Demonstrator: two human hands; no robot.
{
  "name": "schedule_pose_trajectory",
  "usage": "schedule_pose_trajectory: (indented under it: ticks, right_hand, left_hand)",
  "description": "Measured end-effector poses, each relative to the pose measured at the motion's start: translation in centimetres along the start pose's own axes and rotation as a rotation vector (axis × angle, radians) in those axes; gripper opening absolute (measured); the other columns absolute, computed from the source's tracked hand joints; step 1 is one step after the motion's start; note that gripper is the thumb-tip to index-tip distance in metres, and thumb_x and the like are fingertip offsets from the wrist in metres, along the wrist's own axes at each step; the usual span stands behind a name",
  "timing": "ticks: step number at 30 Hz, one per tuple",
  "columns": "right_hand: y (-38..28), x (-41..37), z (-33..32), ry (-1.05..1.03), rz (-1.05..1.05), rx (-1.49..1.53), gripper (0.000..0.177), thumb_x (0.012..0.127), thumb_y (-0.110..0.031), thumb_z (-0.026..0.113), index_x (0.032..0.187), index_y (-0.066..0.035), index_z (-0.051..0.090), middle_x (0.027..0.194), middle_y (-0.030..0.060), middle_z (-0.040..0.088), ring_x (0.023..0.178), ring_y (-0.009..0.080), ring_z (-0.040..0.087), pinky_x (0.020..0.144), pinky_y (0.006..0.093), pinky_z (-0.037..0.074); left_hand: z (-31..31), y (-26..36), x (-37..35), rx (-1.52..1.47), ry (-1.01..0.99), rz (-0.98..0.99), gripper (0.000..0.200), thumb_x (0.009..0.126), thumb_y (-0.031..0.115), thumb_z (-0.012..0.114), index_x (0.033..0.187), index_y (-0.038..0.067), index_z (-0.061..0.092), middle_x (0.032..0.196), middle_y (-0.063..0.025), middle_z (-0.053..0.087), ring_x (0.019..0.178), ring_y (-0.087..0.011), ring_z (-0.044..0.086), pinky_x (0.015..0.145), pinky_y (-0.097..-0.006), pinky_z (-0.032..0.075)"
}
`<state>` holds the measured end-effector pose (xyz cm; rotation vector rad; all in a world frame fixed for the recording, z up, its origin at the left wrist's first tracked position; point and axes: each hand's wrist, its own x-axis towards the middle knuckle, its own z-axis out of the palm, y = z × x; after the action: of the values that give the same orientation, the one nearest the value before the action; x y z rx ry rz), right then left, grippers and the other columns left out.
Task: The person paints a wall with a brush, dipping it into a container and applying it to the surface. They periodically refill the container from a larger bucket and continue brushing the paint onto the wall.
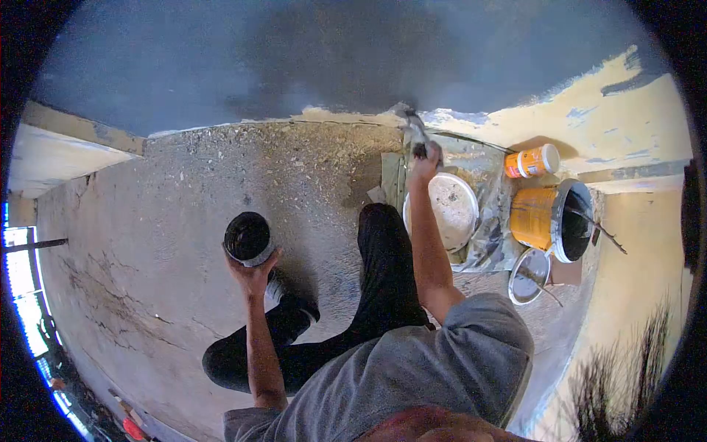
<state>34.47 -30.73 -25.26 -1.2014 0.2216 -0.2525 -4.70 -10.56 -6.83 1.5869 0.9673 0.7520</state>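
Observation:
My left hand [254, 274] is closed around a small round paint pot [250, 237] with a dark inside, held above the floor. In my right hand [426, 163] is a paintbrush [414, 127], gripped by its handle, its bristles at the foot of the grey-blue wall [353, 59]. A darker patch shows on that wall, and pale unpainted strips run along its lower edge. Below my right forearm lies a round white lid [445, 214] with specks on it, on a crumpled sheet [490, 239].
An orange bucket [534, 217] with a dark inside and a stick stands at the right. Nearby are a small orange-and-white tub [532, 161] and another lid [529, 276]. Flakes litter the concrete floor [184, 191]. A yellowish wall [633, 250] rises on the right.

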Motion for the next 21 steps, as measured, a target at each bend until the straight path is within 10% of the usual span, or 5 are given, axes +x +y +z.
schedule_pose_trajectory:
  ticks: [6,13,19,21]
  right_hand:
    - [-3.9,-3.5,-0.5,0.020,-0.424,-0.209,0.012,0.090,-0.017,0.054,0.095,-0.006,0.056,0.080,0.0054,0.057,0.073,0.0191,0.057,0.069,0.0327,0.046]
    - [2.7,-4.6,-4.6,-0.031,-0.147,-0.368,0.006,0.089,-0.010,0.056,0.088,-0.005,0.057,0.077,0.0061,0.057,0.073,0.0154,0.057,0.062,0.0290,0.047]
    - [-1.6,-1.9,1.8,-0.045,-0.659,-0.571,0.005,0.088,-0.009,0.056,0.090,-0.006,0.059,0.081,0.0050,0.057,0.075,0.0169,0.057,0.063,0.0291,0.047]
    - [-7.2,-4.1,2.6,-0.306,0.094,0.423,0.009,0.088,-0.011,0.055,0.094,-0.006,0.058,0.084,0.0060,0.058,0.076,0.0180,0.057,0.067,0.0319,0.047]
  left_hand:
    - [-0.8,-0.7,0.1,0.127,0.009,-0.037,0.088,0.052,0.007,0.091,0.127,0.002,0.043,0.119,-0.0125,0.056,0.105,-0.0240,0.059,0.093,-0.0374,0.048]
    - [-0.9,-1.0,-0.5,0.022,0.018,-0.043,0.089,0.054,0.008,0.090,0.129,0.002,0.042,0.122,-0.0126,0.055,0.108,-0.0252,0.057,0.095,-0.0377,0.047]
    - [-2.0,-2.6,-0.2,0.123,0.000,0.044,0.092,0.054,0.011,0.091,0.130,0.003,0.040,0.123,-0.0129,0.053,0.111,-0.0257,0.055,0.095,-0.0381,0.047]
    - [-1.9,-3.1,-0.3,0.134,0.003,0.065,0.092,0.054,0.010,0.091,0.130,0.003,0.039,0.123,-0.0130,0.053,0.111,-0.0260,0.056,0.095,-0.0385,0.047]
